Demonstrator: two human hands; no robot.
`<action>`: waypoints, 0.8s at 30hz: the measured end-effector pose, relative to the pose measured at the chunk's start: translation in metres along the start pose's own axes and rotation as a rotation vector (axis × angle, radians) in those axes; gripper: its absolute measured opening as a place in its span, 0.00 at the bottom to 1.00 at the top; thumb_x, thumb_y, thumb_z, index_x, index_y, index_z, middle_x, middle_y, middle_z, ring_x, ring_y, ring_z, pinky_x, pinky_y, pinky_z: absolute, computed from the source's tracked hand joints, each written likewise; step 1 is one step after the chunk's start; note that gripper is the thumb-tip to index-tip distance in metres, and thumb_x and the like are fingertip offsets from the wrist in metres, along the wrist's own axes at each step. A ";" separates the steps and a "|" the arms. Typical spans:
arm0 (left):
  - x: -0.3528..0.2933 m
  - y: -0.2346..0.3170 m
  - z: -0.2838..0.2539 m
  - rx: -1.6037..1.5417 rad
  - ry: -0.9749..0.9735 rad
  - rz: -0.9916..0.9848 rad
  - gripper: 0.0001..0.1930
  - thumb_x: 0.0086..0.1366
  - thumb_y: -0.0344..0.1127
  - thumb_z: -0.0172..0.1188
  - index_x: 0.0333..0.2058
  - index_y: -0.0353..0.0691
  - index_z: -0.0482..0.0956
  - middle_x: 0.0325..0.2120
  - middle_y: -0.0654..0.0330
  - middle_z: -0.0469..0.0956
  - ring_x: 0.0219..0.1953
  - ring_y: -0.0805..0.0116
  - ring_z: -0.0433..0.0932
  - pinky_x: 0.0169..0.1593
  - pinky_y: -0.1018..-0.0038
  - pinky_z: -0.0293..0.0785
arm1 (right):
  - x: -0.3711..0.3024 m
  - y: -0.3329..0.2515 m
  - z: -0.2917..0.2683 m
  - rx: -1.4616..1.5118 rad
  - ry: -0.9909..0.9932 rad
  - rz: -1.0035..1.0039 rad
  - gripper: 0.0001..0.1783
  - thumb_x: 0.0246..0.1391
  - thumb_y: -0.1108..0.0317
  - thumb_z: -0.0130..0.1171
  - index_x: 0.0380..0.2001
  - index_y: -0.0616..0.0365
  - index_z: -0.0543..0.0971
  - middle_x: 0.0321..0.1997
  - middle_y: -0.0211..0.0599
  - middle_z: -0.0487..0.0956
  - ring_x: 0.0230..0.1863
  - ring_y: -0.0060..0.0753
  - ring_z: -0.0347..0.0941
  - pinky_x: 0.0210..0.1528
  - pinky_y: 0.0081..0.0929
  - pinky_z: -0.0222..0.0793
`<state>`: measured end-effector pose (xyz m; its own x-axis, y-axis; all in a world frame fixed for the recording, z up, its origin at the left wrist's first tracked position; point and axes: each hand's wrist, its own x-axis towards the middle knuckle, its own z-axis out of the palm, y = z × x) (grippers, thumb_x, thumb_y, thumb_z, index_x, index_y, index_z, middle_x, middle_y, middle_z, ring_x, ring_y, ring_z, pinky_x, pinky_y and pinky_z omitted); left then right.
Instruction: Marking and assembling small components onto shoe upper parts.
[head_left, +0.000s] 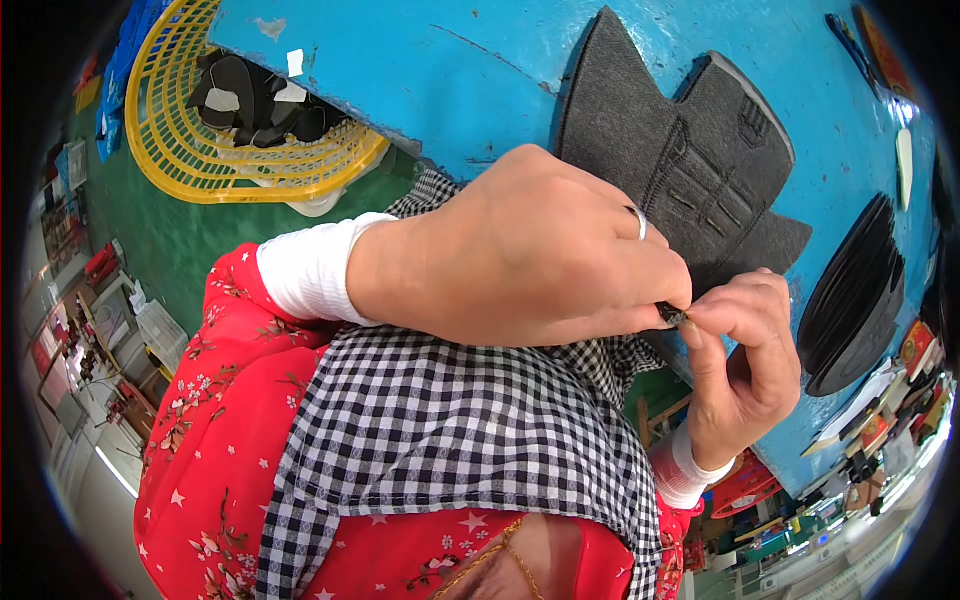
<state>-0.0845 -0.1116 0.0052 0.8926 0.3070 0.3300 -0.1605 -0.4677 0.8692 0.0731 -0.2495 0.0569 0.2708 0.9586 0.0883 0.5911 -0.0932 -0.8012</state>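
Note:
My left hand (pixel 540 255), with a ring on one finger, reaches across in front of my body, its fingers closed in a pinch. Between its fingertips and those of my right hand (pixel 745 345) is a small black scrap (pixel 671 314), too little to name more exactly. The right thumb and forefinger pinch its other side. Just beyond both hands a dark grey, felt-like shaped piece (pixel 625 125) lies flat on the blue table (pixel 440 85). It has pointed flaps, stitched seams and raised ribs; my left hand covers part of its near edge.
A yellow plastic basket (pixel 150 150) holding dark cut pieces and white scraps stands left of the table, over the green floor. On the table's right side lies a stack of black curved pieces (pixel 855 295). Papers and small items crowd the far right edge.

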 end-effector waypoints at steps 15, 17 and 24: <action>-0.005 -0.030 -0.022 0.172 0.160 0.036 0.10 0.49 0.26 0.67 0.32 0.41 0.81 0.31 0.60 0.82 0.29 0.67 0.81 0.30 0.75 0.76 | 0.027 0.020 0.018 -0.247 0.200 0.104 0.06 0.45 0.78 0.66 0.28 0.62 0.80 0.42 0.38 0.77 0.45 0.33 0.71 0.48 0.28 0.66; -0.007 -0.032 -0.021 0.183 0.162 0.051 0.10 0.48 0.27 0.67 0.32 0.41 0.81 0.32 0.61 0.82 0.28 0.68 0.80 0.29 0.76 0.76 | 0.028 0.020 0.019 -0.249 0.175 0.117 0.05 0.44 0.77 0.67 0.28 0.62 0.81 0.42 0.37 0.77 0.46 0.33 0.71 0.49 0.27 0.66; -0.005 -0.029 -0.017 0.261 0.179 0.120 0.10 0.48 0.28 0.66 0.32 0.42 0.82 0.37 0.62 0.83 0.21 0.74 0.75 0.22 0.81 0.71 | 0.030 0.020 0.020 -0.255 0.123 0.138 0.06 0.43 0.77 0.67 0.27 0.61 0.81 0.43 0.36 0.76 0.45 0.33 0.69 0.48 0.27 0.66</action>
<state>-0.0920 -0.0852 -0.0158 0.7820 0.3671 0.5037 -0.1257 -0.6987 0.7043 0.0776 -0.2175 0.0317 0.4426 0.8938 0.0720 0.7095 -0.3000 -0.6377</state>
